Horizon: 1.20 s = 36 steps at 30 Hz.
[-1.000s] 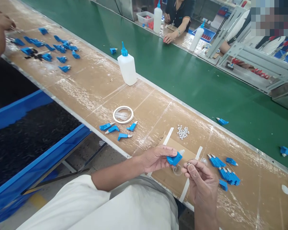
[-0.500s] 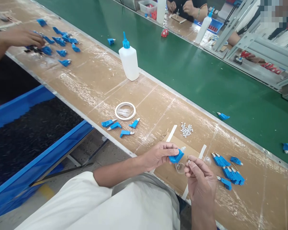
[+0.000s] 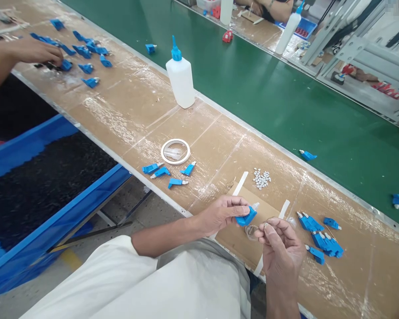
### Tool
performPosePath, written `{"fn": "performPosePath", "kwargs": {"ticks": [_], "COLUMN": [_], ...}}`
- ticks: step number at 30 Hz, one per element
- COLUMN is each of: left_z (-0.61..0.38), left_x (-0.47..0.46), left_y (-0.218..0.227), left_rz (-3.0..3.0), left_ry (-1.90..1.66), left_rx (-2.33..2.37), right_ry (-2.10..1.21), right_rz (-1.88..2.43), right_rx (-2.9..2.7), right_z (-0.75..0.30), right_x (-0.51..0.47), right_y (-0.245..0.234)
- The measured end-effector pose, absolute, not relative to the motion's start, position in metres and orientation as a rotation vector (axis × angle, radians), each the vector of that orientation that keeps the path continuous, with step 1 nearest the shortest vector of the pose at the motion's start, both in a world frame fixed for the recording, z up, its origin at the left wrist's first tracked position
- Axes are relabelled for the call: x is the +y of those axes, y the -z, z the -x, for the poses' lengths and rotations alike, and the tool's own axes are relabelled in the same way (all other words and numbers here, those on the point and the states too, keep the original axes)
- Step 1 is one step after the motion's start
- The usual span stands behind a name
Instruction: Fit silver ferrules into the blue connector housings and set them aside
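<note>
My left hand (image 3: pixel 223 213) pinches a small blue plastic connector (image 3: pixel 246 217) with a white tip, held just above the brown bench. My right hand (image 3: pixel 281 248) is closed beside it, its fingertips pinching a tiny white piece close to the connector's tip. A small clear round dish (image 3: pixel 252 231) lies under the two hands. A pile of blue connectors (image 3: pixel 321 238) lies just right of my right hand. A heap of tiny white pieces (image 3: pixel 261 178) sits beyond my hands.
Three blue connectors (image 3: pixel 168 172) and a white tape ring (image 3: pixel 175 151) lie to the left. A white squeeze bottle (image 3: pixel 181 76) stands by the green conveyor (image 3: pixel 269 102). Another person's hand (image 3: pixel 36 52) reaches among blue parts far left. A blue bin (image 3: pixel 36 186) sits below the bench.
My hands stay together at the connector with only slight finger movement. The view has tilted down a little. The other person's hand at far left came down onto the blue parts.
</note>
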<state>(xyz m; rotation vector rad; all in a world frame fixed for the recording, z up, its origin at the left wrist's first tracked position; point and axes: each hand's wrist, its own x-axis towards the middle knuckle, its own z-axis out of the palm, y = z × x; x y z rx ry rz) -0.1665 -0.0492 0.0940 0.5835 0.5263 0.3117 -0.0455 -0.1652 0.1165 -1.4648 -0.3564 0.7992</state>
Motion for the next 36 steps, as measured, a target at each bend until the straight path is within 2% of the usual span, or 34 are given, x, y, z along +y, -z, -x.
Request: {"fn": "performPosePath", "kwargs": {"ticks": [7,36], "left_z": [0.168,0.169], "left_x": [-0.051,-0.054], "left_y": [-0.094,-0.077], "left_rz": [-0.709,-0.882], "left_ry": [-0.345,-0.454], "left_rx": [0.482,0.401], "right_ry": [-0.843,-0.537], "right_rz": [1.473,1.649], "right_rx": [-0.476,-0.778], "right_z": [0.048,0.063], "right_x": [-0.170,-0.165], "right_y": [-0.114,-0.116]}}
